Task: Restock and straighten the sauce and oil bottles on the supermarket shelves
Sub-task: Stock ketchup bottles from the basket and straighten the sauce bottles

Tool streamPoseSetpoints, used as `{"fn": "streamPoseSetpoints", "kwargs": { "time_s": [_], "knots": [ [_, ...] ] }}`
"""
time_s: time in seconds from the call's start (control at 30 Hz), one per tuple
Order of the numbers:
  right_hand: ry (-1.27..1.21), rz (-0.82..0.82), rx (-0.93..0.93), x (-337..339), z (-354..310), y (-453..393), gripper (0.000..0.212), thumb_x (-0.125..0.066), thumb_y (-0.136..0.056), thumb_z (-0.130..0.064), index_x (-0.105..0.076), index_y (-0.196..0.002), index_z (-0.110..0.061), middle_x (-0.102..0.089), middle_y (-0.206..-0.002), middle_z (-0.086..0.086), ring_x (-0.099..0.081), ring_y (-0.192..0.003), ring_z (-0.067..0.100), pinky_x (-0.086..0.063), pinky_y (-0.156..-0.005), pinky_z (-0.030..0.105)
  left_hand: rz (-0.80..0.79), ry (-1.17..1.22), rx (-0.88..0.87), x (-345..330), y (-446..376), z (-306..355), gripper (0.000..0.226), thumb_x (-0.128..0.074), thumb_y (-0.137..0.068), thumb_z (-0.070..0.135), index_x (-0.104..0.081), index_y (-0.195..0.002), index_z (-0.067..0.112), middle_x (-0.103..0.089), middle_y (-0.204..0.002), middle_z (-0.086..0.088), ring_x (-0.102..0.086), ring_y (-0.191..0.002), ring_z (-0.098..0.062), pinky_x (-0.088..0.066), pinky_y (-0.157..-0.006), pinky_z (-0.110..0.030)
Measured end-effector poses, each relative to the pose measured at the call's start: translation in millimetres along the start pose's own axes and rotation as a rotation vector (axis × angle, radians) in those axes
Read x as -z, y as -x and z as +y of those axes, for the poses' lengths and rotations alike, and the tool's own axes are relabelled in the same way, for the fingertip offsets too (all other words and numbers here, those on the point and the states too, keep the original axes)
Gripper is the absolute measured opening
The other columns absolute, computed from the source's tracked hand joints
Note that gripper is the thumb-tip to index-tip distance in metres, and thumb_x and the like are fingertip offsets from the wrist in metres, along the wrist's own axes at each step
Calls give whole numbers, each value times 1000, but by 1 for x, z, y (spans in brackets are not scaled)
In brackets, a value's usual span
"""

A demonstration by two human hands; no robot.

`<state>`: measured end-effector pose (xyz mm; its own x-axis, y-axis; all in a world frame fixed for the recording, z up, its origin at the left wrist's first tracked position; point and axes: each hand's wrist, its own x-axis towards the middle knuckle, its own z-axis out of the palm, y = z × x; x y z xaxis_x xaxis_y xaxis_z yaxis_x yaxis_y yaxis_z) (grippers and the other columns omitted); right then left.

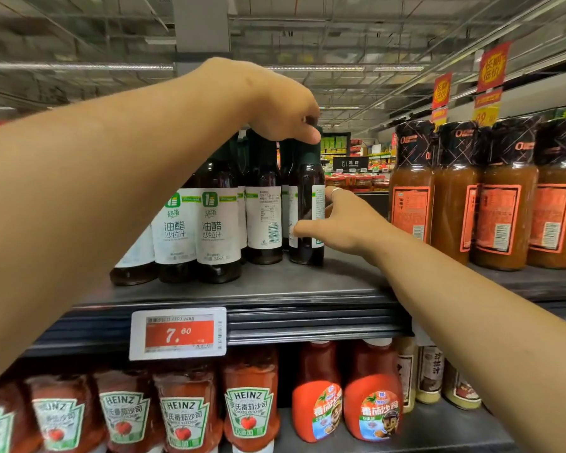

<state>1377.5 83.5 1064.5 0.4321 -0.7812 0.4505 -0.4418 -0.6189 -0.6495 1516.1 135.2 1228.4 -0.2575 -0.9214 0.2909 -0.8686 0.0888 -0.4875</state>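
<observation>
Left hand (275, 103) fingers clamped on cap of dark dressing bottle (307, 210); right hand (343, 223) fingers wrapped round its label, upright on top shelf (307, 289).

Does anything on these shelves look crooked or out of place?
Yes. On the upper shelf, the dark dressing bottles are not all faced forward: two at the left show front labels, but one shows its barcode side. The bottle held by the left hand and right hand is turned sideways.

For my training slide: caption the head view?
Both hands turn a dark salad dressing bottle on the upper shelf.
</observation>
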Motion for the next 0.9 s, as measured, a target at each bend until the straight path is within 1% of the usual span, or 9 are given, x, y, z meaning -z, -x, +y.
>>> {"fn": "streamPoseSetpoints", "kwargs": {
  "time_s": [0.07, 0.17, 0.27, 0.37, 0.5, 0.63, 0.7, 0.8, 0.9],
  "knots": [
    [25, 19, 2, 1, 0, 2, 61, -89, -64, -55, -60, -113, -31, -68, -91, -15, -63, -87, 4, -48, -71, 25, -6, -36, 20, 0, 1, 3, 50, -37, -104, 56, -59, -126, 17, -60, -110, -2, -55, -102, -27, -46, -94, -47],
    [68, 19, -2, 1, 1, 4, 61, -89, -61, -62, -63, -107, -32, -66, -89, -16, -62, -87, 5, -46, -67, 24, 6, -82, 61, -1, 0, 8, 57, -33, -103, 58, -60, -124, 13, -55, -102, -2, -51, -97, -25, -44, -91, -45],
    [55, 14, -17, 1, 1, 3, 59, -91, -58, -61, -68, -101, -27, -71, -90, -9, -68, -90, 15, -57, -79, 37, 51, -23, 76, -4, 1, 9, 60, -38, -101, 62, -60, -128, 13, -62, -111, -6, -57, -103, -27, -46, -93, -45],
    [-2, 7, -54, 2, 1, 2, 63, -94, -57, -54, -67, -105, -23, -70, -99, -1, -68, -96, 22, -59, -88, 48, 73, 157, 27, -4, 7, 7, 63, -61, -93, 58, -48, -145, 26, -58, -137, -2, -57, -121, -26, -45, -101, -44],
    [-116, -29, -101, 4, 4, -1, 51, -97, -62, -33, -64, -100, -23, -74, -96, 1, -72, -96, 24, -61, -85, 48, 42, 211, -12, -2, 10, 3, 52, -70, -94, 33, -51, -143, 34, -63, -129, 3, -60, -107, -21, -49, -94, -41],
    [-162, -64, -99, 3, 3, -2, 48, -92, -69, -22, -60, -105, -25, -74, -98, 1, -73, -97, 25, -63, -81, 47, 31, 183, 7, -4, 9, -1, 48, -64, -98, 33, -50, -144, 34, -64, -127, 4, -60, -105, -21, -48, -93, -41],
    [-137, -70, -65, 1, 3, 0, 47, -88, -72, -25, -61, -111, -26, -74, -94, -6, -73, -91, 18, -63, -80, 46, 30, 175, 6, -6, 8, -3, 47, -62, -99, 35, -50, -145, 34, -63, -127, 4, -59, -106, -22, -46, -91, -40],
    [-66, -39, -18, 0, 3, 2, 55, -89, -70, -42, -61, -115, -30, -71, -93, -12, -68, -88, 8, -60, -86, 40, 42, 157, 2, -8, 7, -3, 47, -60, -99, 40, -50, -145, 32, -64, -129, 2, -58, -105, -22, -45, -89, -40],
    [-11, 0, -4, 1, 2, 3, 58, -90, -66, -54, -58, -108, -32, -67, -90, -13, -64, -81, 7, -55, -77, 33, 56, 90, 0, -10, 6, -1, 48, -57, -99, 46, -52, -144, 29, -64, -129, 0, -59, -111, -26, -48, -98, -48]
  ]
}}
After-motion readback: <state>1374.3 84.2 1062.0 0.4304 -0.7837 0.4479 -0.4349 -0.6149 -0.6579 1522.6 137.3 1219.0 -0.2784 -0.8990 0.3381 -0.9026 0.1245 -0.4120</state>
